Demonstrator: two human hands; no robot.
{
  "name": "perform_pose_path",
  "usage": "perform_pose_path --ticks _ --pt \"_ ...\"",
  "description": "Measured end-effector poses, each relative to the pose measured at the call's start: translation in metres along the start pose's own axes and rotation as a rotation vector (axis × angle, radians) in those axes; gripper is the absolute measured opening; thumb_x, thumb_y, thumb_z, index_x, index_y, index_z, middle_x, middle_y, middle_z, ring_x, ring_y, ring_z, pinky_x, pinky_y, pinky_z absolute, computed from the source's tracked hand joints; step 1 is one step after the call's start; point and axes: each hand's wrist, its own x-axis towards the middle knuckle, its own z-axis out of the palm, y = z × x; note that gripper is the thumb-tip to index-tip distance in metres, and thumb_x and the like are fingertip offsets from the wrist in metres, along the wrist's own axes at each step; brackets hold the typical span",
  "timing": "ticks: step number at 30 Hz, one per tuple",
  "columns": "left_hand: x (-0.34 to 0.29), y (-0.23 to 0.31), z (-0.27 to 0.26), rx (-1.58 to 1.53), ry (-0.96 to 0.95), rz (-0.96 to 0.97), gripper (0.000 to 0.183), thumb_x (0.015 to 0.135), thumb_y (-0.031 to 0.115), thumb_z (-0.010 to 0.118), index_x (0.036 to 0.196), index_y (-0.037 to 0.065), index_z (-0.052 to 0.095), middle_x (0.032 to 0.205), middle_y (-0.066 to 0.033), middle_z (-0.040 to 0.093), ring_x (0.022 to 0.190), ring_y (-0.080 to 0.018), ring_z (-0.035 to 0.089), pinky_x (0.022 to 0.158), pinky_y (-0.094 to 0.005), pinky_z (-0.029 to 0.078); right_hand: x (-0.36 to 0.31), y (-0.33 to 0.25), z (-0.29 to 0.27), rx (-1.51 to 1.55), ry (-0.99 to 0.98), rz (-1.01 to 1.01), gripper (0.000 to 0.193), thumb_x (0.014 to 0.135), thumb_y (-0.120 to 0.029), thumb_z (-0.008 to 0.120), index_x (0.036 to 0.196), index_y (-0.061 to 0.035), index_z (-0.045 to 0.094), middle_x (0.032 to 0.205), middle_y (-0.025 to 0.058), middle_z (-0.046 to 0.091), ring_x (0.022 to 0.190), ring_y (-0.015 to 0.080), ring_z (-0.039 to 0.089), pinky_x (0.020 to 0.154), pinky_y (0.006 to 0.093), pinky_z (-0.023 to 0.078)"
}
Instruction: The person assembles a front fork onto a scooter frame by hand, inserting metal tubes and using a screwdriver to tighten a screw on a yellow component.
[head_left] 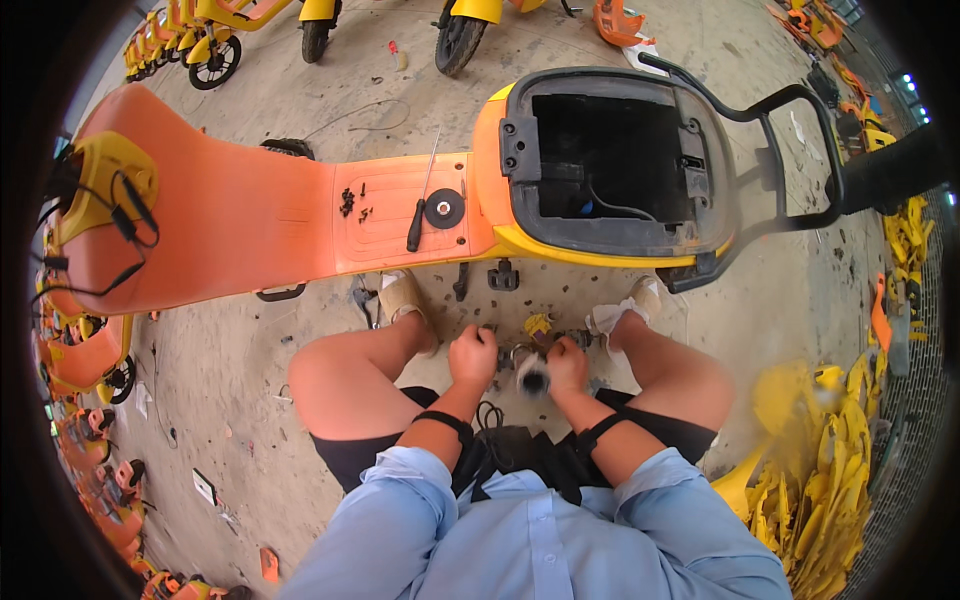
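The left hand [473, 357] is curled into a fist with the thumb uppermost; whether its fingers grip anything is hidden. The right hand [567, 368] is curled too, close against the right side of a greyish tubular part [528, 366] with a dark round mouth; it seems to have hold of it, but the contact is partly covered and blurred. The tubular part is between the shins, over the floor [330, 420], just outside the near edge of the scooter [230, 215]; I cannot tell whether it rests on the floor. A crumpled yellow piece [538, 325] shows just beyond it.

For this handling, I would steady the tubular part with the right hand and keep the left free to turn or pull, with its mouth tilted so the inside can be seen. Bracing the forearms against the thighs should help.

On the footboard [375, 240], a screwdriver [414, 228] lies with its handle by the near edge and its shaft toward the far edge. A black disc [445, 208] sits just beside it, nearer the right edge. The loose screws [347, 202] lie left of both and could roll if the footboard is knocked, so a dish would be safer.
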Motion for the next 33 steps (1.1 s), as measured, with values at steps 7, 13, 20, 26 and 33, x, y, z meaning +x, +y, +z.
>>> perform_pose_path --ticks 7,13,20,26,33 --pt "-0.008 0.007 0.001 0.048 0.038 -0.021 0.031 0.091 0.028 0.050 0.084 0.001 0.063 0.072 -0.0244 0.063 0.069 -0.0460 0.059 0.067 -0.0539 0.049 -0.004 0.004 -0.004 -0.153 0.000 0.014 0.026 0.097 -0.025 0.048 0.097 -0.0090 0.069 0.075 0.0189 0.065 0.066 0.0393 0.061 0.062 0.0503 0.048" --pt "-0.017 -0.029 0.005 -0.025 0.076 0.082 0.027 0.092 0.027 0.052 0.082 0.004 0.060 0.071 -0.0241 0.062 0.069 -0.0486 0.058 0.065 -0.0573 0.045 -0.026 0.019 0.012 0.053 -0.009 0.033 0.021 0.093 -0.022 0.050 0.090 -0.0094 0.067 0.078 0.0195 0.065 0.071 0.0427 0.060 0.065 0.0528 0.048" --pt "-0.024 -0.042 0.021 -0.062 0.105 0.136 0.024 0.093 0.026 0.052 0.084 0.006 0.060 0.068 -0.0241 0.062 0.066 -0.0489 0.058 0.062 -0.0576 0.046 -0.028 0.030 0.013 0.094 0.061 -0.142 0.019 0.093 -0.021 0.052 0.088 -0.0077 0.065 0.074 0.0203 0.064 0.068 0.0436 0.060 0.063 0.0534 0.047" --pt "-0.012 -0.004 0.006 0.035 0.064 0.150 0.027 0.094 0.029 0.050 0.083 0.006 0.058 0.072 -0.0256 0.063 0.069 -0.0499 0.058 0.064 -0.0596 0.045 -0.007 0.012 -0.005 0.108 0.087 -0.132 0.023 0.094 -0.024 0.051 0.092 -0.0086 0.067 0.076 0.0216 0.064 0.072 0.0451 0.061 0.065 0.0543 0.048" --pt "-0.025 -0.029 0.005 0.008 0.089 0.151 0.025 0.095 0.027 0.049 0.083 0.008 0.059 0.072 -0.0221 0.065 0.071 -0.0468 0.061 0.065 -0.0562 0.047 -0.032 0.015 0.005 0.095 0.097 -0.130 0.017 0.090 -0.019 0.051 0.083 -0.0066 0.061 0.078 0.0218 0.062 0.074 0.0454 0.059 0.064 0.0506 0.047"
